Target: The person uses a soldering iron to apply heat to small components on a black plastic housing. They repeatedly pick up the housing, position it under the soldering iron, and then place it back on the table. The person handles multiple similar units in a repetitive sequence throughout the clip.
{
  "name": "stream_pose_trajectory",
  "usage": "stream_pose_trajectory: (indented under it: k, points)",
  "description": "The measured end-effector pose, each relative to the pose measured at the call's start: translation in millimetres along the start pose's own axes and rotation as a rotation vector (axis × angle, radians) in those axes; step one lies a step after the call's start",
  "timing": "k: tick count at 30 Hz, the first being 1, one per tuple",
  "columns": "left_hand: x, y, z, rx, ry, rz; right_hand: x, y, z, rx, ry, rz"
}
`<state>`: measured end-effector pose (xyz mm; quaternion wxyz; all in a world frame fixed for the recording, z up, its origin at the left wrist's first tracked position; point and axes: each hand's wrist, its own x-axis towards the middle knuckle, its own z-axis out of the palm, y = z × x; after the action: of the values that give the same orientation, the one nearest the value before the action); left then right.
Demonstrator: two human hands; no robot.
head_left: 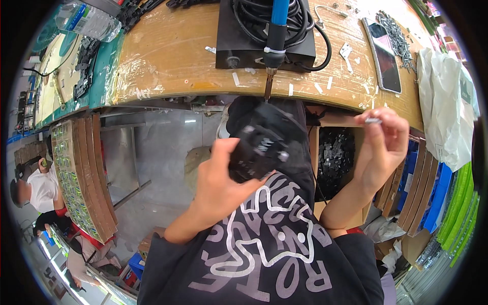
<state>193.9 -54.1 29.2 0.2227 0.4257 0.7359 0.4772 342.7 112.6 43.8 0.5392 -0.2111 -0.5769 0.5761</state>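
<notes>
Black plastic fills the left hand [218, 178]: its fingers wrap around a blocky black part [256, 147], holding it up at chest height, just under the edge of the desk [168, 56]. It sits almost directly below the tip of the blue-handled electric screwdriver [274, 35] that hangs down over the desk edge, which looks like the reason for holding it there, with its face turned up toward the bit.

To the right, the right hand [381, 147] is raised with thumb and forefinger pinched narrowly on a small silvery piece [373, 120], probably a screw or clip; it is too small to tell which. That hand is well apart from the black part, hovering near the desk's front edge.

Below it, an open cardboard box [335, 157] full of similar black parts stands within easy reach. On the desk lie a dark phone [384, 56], a heap of small metal screws [394, 30] and a black box [244, 35] with coiled cable, all close to the working spot.
</notes>
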Motion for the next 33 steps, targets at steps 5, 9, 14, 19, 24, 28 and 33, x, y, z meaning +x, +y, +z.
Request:
stream_pose_trajectory:
  k: [5,9,14,19,24,28,33]
  points:
    - [-1,4,7,0.179,-0.086,0.137,-24,2,17,0.185,-0.188,0.242]
    - [1,3,9,0.229,-0.116,0.233,-29,7,20,0.180,-0.154,0.370]
    - [2,0,9,0.286,-0.126,0.283,-31,7,16,0.172,-0.168,0.444]
    - [3,-5,9,0.346,-0.116,0.314,-35,11,15,0.113,-0.166,0.416]
    - [5,-6,7,0.391,-0.120,0.336,-38,17,14,0.102,-0.156,0.410]
    - [5,-6,8,0.412,-0.129,0.342,-40,22,12,0.088,-0.150,0.421]
    - [5,-6,11,0.435,-0.144,0.319,-44,28,11,0.076,-0.115,0.421]
